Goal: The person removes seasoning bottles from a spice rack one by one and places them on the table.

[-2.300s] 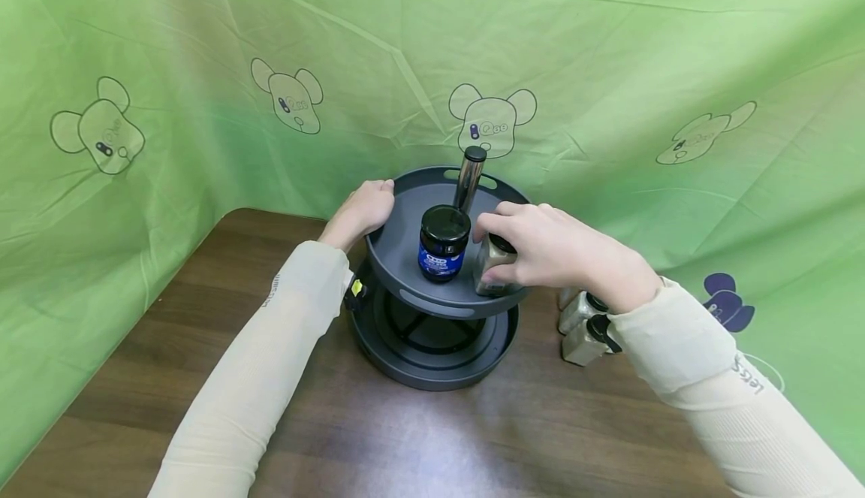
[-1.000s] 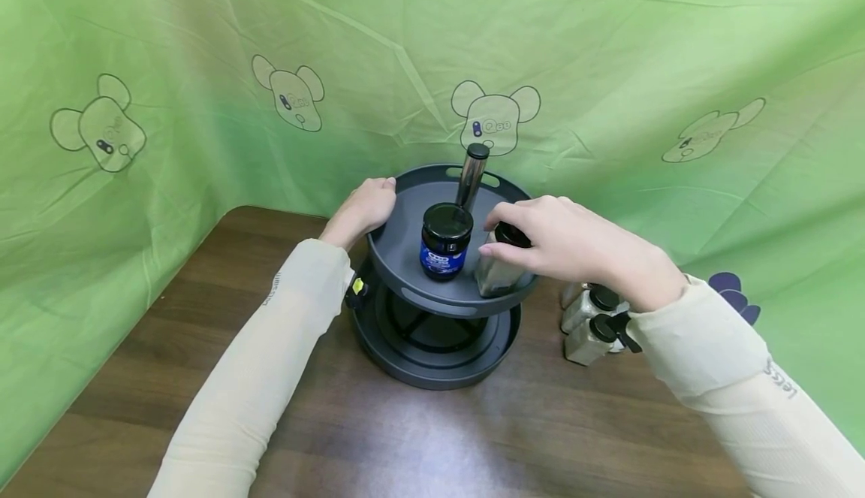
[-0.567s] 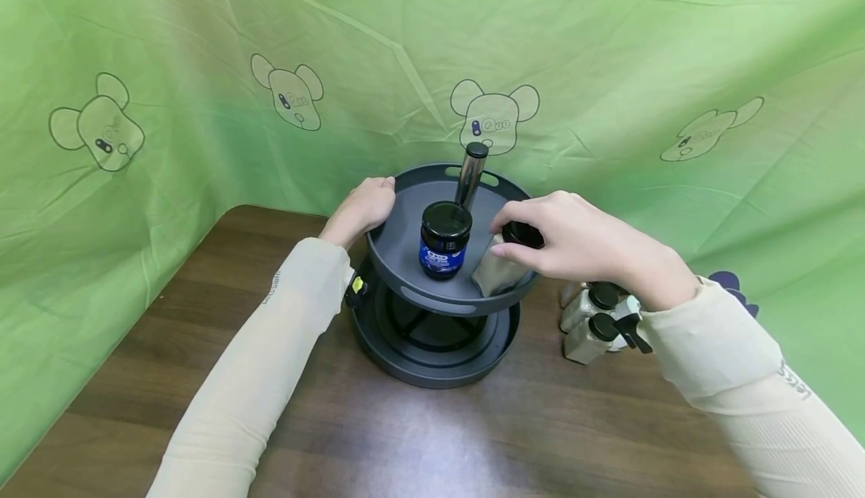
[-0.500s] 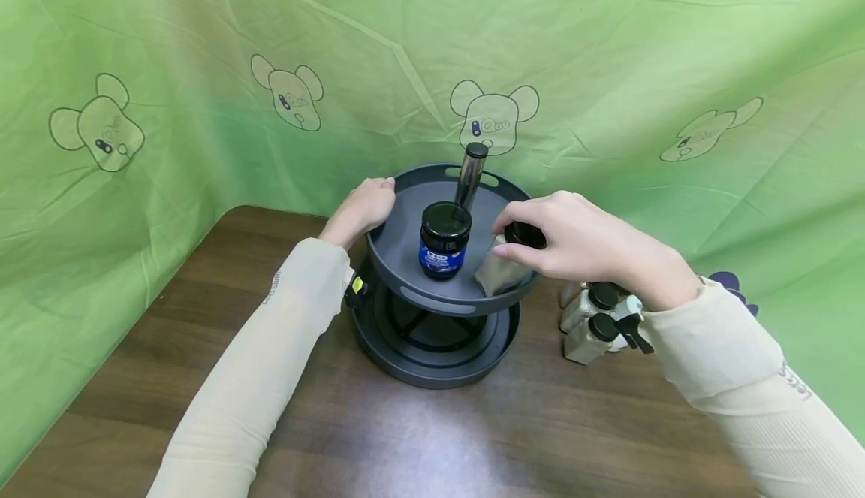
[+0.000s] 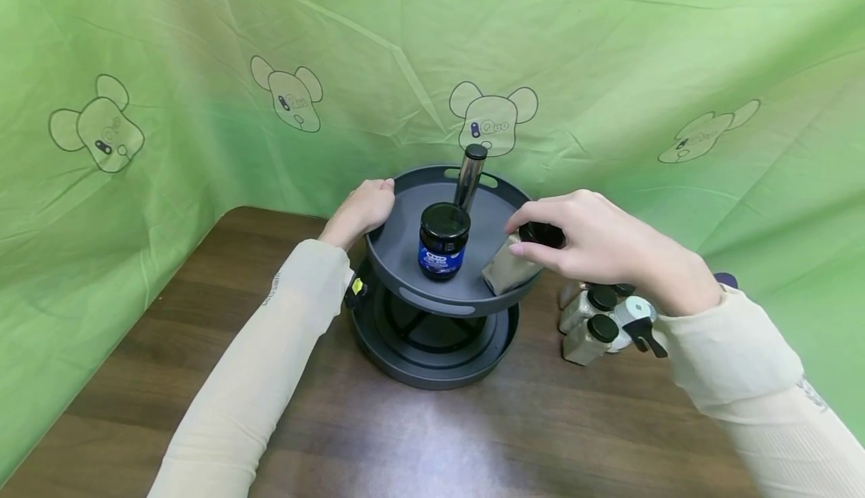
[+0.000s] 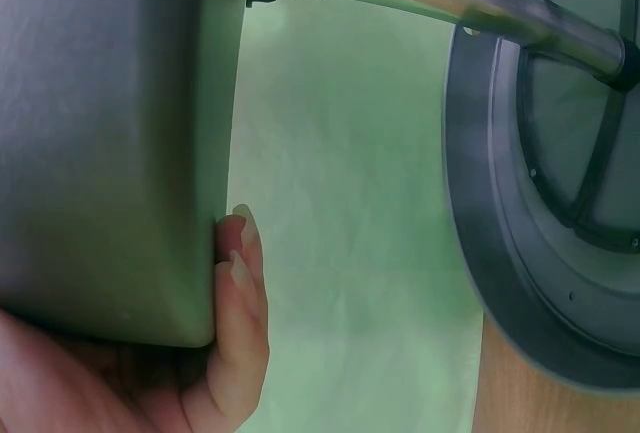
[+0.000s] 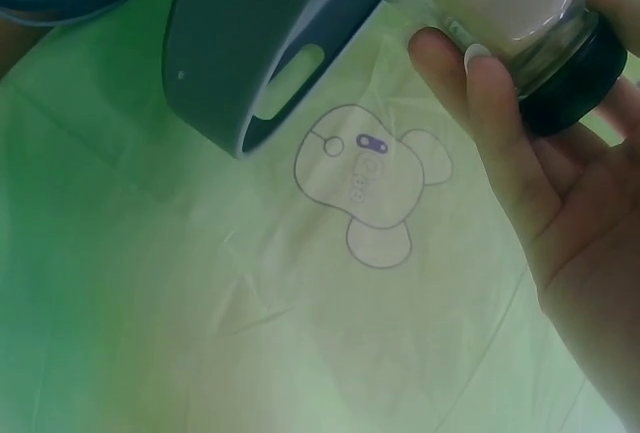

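A dark grey two-tier round rack stands at the table's middle, its upper tray (image 5: 403, 235) above its lower tray (image 5: 432, 380). My left hand (image 5: 363, 209) grips the upper tray's left edge; in the left wrist view its fingers (image 6: 240, 338) curl under the tray. My right hand (image 5: 601, 246) holds a clear seasoning jar (image 5: 508, 267) of pale powder by its black-lidded end. The jar leans, its base low over the tray's right side and its lid toward my palm. Beside it, a dark jar (image 5: 442, 252) with a blue label stands upright on the tray.
A shiny post (image 5: 469, 181) with a black cap rises from the upper tray. Right of the rack, several black-lidded seasoning jars (image 5: 585, 340) stand close together on the wooden table (image 5: 405, 445), beside a white-topped container (image 5: 637, 307) with a black handle. Green cloth (image 5: 378, 47) hangs behind.
My right hand has moved to the right, and the seasoning jar has gone from upright on the tray to leaning right. My left hand stays at the tray's edge.
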The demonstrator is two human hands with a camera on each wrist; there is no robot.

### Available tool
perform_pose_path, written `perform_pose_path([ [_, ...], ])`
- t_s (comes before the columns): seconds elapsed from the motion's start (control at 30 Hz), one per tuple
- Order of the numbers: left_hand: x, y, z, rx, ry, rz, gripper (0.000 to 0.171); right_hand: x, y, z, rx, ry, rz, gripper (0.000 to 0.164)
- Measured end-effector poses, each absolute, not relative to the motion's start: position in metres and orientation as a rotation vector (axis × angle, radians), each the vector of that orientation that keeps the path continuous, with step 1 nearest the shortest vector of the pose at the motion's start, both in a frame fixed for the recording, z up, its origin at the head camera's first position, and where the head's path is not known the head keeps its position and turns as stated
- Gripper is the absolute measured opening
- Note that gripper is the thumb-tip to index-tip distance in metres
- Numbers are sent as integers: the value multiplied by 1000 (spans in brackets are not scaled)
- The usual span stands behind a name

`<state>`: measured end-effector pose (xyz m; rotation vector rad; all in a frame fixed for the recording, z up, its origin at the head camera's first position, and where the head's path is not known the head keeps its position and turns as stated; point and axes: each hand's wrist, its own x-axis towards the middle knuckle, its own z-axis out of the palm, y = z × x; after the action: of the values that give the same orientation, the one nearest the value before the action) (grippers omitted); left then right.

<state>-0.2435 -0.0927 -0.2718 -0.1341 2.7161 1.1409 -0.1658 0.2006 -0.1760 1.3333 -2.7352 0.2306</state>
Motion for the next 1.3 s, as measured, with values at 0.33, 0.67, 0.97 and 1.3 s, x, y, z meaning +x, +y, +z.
perform_pose_path([
  [0.33,-245,-93,-274,-124,2743,1111,55,-167,208,-173,1335,-2616,250,14],
  [0.67,-245,-93,-273,-116,2741,1096,55,-167,215,-167,1290,-2532,284,20],
  [0.97,-244,-93,-272,-123,2729,1114,56,-167,218,-165,1225,-2544,284,20],
  [1.3,-244,-93,-273,-118,2741,1108,56,-171,225,-163,1134,-2584,291,18],
])
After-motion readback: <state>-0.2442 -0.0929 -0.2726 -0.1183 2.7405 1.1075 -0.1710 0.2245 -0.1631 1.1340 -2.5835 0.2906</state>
